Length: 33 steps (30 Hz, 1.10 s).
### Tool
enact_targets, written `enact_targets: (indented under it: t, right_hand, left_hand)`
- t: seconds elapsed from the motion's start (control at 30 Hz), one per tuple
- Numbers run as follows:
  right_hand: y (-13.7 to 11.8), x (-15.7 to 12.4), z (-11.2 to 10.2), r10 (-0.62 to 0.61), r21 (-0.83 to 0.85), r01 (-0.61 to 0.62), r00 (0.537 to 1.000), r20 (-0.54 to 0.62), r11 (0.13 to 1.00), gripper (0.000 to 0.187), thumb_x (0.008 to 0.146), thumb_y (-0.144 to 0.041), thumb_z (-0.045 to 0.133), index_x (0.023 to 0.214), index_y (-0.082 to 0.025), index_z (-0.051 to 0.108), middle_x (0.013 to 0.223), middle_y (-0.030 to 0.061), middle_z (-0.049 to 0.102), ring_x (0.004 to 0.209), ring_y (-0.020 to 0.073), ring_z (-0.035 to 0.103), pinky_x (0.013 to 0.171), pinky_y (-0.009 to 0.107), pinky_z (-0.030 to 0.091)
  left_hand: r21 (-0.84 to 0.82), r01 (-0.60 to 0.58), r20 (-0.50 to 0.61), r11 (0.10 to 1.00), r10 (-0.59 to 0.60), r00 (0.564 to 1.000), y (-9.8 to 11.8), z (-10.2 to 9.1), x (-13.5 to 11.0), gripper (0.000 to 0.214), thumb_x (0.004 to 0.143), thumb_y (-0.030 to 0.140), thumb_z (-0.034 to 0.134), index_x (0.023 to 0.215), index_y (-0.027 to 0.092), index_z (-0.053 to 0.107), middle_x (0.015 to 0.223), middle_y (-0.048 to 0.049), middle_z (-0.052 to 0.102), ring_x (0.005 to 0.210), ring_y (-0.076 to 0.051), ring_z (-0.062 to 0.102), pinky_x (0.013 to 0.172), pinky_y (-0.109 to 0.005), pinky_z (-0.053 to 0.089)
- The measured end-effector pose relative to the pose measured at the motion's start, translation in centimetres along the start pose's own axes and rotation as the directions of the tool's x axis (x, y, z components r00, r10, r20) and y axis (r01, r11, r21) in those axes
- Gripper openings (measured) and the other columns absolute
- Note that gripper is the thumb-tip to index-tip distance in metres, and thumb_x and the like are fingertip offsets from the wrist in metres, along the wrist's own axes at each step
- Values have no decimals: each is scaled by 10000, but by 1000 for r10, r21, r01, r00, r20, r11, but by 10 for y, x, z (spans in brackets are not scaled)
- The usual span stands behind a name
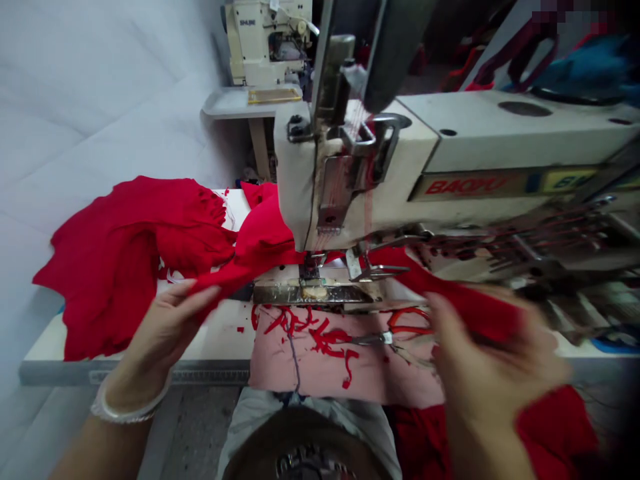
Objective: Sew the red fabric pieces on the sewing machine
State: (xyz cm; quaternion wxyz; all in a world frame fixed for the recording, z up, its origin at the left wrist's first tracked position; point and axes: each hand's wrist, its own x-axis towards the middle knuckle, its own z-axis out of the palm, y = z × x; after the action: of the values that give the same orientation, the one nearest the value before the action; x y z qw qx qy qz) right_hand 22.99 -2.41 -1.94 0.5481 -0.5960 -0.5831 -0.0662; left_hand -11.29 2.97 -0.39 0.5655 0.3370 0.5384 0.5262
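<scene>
A strip of red fabric (265, 243) runs under the needle area of a white sewing machine (295, 153). My left hand (170, 320) pinches its edge at the left of the machine. On the right, my right hand (485, 360), blurred, grips another red length (465, 303) that passes behind the metal guide (375, 270). Below the needle plate, scissors with orange handles (405, 323) lie on a pink cloth (280, 363) among red scraps (325, 337). Whether the two red lengths are one piece is hidden by the machine.
A heap of red fabric (115, 253) lies on the table's left, by a white wall (100, 87). More red cloth (555, 433) hangs at the lower right. Behind stands a second sewing machine (260, 47). A ruler-marked table edge (210, 375) runs along the front.
</scene>
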Motion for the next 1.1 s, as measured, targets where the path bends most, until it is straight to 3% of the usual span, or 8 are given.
enact_targets:
  t: [0.07,0.13,0.2,0.4,0.53,0.63,0.8,1.1]
  right_hand:
    - [-22,5,24,-487,49,496,823,293,867,138,883,-157,605,1006,-197,655,851,64,650,777,179,580,684,328,485]
    - [-37,4,48,-656,100,686,629,417,721,182,903,-79,525,1000,-129,670,896,92,665,816,182,562,705,321,483]
    - [-39,1,63,-682,90,731,577,449,677,202,911,-68,502,1011,-85,676,996,127,672,883,195,551,757,330,485]
    - [-16,6,47,-559,-103,690,656,507,716,253,928,-234,576,1125,-106,672,990,128,666,860,218,533,741,371,453]
    - [-19,4,40,-564,-110,711,633,531,695,276,920,-200,580,1170,-116,659,1017,137,661,899,232,538,745,381,452]
    - [-24,-4,43,-597,-15,695,628,500,719,261,906,-76,522,1130,-85,655,1114,158,658,1006,232,547,811,374,486]
    - [-31,-12,54,-415,63,430,810,415,901,275,905,-99,521,1160,-87,623,1091,142,666,1005,215,576,896,394,520]
    - [-38,-14,58,-496,-81,601,722,483,795,290,908,-135,525,1156,-59,656,1165,149,671,1040,261,525,828,409,501]
  left_hand:
    - [-278,-270,-169,922,230,959,14,-2,6,151,719,282,828,823,275,718,833,103,742,741,-85,660,707,-209,572]
    - [-424,-388,-221,819,322,921,28,6,9,88,875,328,701,787,321,700,783,186,713,650,-8,595,657,-109,518]
    - [-368,-424,-174,827,387,905,36,24,6,201,955,434,584,816,342,697,780,179,700,569,5,524,514,-62,419]
    - [292,-795,410,532,681,606,8,89,-5,211,939,394,587,950,235,726,849,-13,684,708,-124,604,631,-236,501]
    - [563,-805,768,-186,477,427,-17,95,-11,212,942,168,532,1038,166,720,1047,-96,688,902,-205,602,708,-308,496]
    - [577,-650,817,-494,334,471,-22,90,-23,322,939,107,484,1223,89,633,1204,-149,637,991,-248,581,673,-333,500]
    - [593,-625,801,-508,297,519,-20,92,-37,372,951,130,466,1304,132,583,1253,-132,616,1039,-254,584,701,-348,519]
    - [602,-705,798,-375,319,511,-35,92,-29,373,965,106,380,1293,73,555,1302,-142,602,1160,-250,555,836,-365,530]
